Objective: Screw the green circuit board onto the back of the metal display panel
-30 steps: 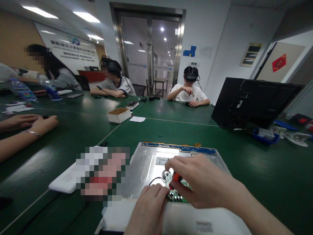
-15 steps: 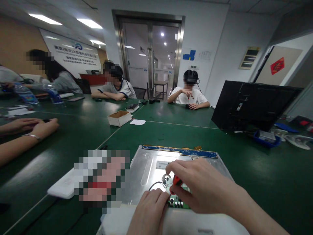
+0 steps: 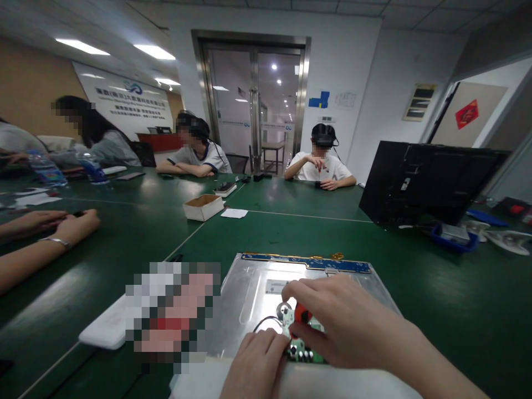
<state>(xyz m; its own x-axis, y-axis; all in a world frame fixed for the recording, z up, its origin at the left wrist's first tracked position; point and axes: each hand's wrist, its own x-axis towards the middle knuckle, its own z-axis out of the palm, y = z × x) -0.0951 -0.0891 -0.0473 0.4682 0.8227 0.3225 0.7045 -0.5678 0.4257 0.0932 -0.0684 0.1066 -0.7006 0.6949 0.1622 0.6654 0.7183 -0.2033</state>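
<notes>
A silver metal-backed display panel (image 3: 236,318) lies in front of me, with a blue circuit strip (image 3: 286,261) along its far edge. On its near part sits a green circuit board (image 3: 305,354), mostly covered by my hands. My right hand (image 3: 332,316) is closed around the red-and-black handle of a screwdriver (image 3: 302,313), held over the board; its tip is hidden. At the board's left edge, my left hand (image 3: 260,354) rests with fingers bent and together, their tips on the board. A round metal disc (image 3: 284,309) and a black wire (image 3: 266,318) show beside the fingers.
A white device (image 3: 102,330) and a blurred pink item (image 3: 178,316) lie left of the panel. A black monitor (image 3: 428,183) and blue tray (image 3: 455,235) stand right. Ahead is a small open box (image 3: 203,206). Another person's hands (image 3: 70,227) are at left; several people sit around.
The view has tipped up slightly, so everything sits a little lower. Both hands stay in place; the screwdriver handle looks slightly turned in my right fingers.
</notes>
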